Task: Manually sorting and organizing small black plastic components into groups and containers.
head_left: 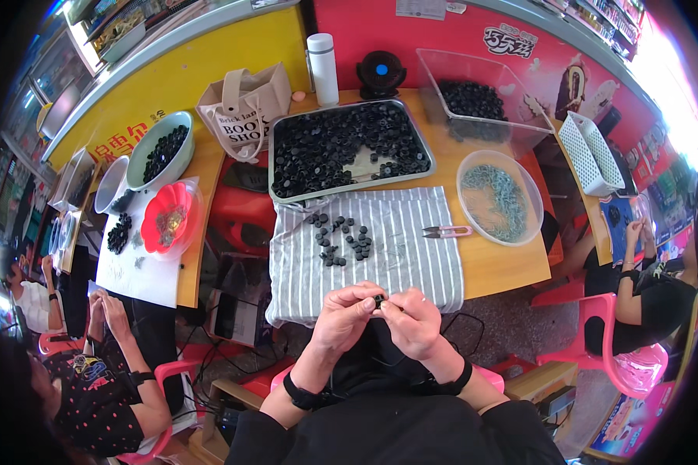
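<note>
Just past the near edge of the striped cloth point(434, 267), my two hands meet. Between the fingertips of my left hand point(343, 314) is a small black round part point(378, 301). The fingers of my right hand point(412, 319) pinch at the same part from the other side. Its details are too small to make out. A loose group of similar black parts point(360, 246) lies on the cloth beyond my hands. Pink-handled thread snips point(447, 232) lie to the right on the cloth, blades pointing left.
A metal tray point(352, 186) of black parts stands behind the cloth. To the right are a round tub point(473, 221) of bluish-green scraps and a clear bin point(512, 132). A bag point(229, 116), white bottle point(323, 74) and fan point(381, 74) stand behind. People sit on both sides.
</note>
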A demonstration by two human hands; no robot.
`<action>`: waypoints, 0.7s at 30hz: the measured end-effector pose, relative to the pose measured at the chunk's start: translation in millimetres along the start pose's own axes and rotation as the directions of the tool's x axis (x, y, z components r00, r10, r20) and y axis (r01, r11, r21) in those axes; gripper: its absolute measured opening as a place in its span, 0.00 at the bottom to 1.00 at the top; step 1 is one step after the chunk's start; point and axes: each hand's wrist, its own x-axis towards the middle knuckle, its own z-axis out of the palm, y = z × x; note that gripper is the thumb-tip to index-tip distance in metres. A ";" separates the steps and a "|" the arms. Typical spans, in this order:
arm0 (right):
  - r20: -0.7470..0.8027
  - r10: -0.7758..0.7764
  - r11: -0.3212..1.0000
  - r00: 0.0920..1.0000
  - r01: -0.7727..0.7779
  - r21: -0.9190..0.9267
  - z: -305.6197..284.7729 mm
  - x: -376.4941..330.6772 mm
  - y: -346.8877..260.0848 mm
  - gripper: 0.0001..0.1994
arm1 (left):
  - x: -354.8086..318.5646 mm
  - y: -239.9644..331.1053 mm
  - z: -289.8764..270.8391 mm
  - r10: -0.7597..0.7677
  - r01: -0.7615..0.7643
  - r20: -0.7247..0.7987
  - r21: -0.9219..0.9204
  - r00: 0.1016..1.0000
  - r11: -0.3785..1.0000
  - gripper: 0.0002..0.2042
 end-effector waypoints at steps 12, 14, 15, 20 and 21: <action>0.073 -0.028 0.998 0.997 0.024 0.054 -5.5 2.9 0.7 0.14 | 0.7 11.7 -0.4 0.023 -0.048 0.085 0.295 0.996 0.954 0.08; 0.075 -0.004 0.998 0.997 0.000 0.060 -4.7 1.3 0.8 0.14 | 0.0 8.8 0.0 0.046 -0.068 0.089 0.264 0.995 0.962 0.08; 0.054 0.027 0.997 0.998 -0.031 0.068 -4.1 0.9 0.6 0.13 | -0.2 8.9 0.2 0.048 -0.070 0.088 0.263 0.995 0.962 0.08; 0.081 0.140 0.981 0.987 -0.150 0.123 -7.9 -1.6 1.8 0.13 | -0.6 8.3 0.4 0.051 -0.074 0.097 0.251 0.994 0.965 0.08; 0.084 0.136 0.981 0.987 -0.146 0.124 -8.3 -1.0 2.5 0.13 | -0.4 7.8 1.0 0.051 -0.074 0.098 0.250 0.994 0.965 0.08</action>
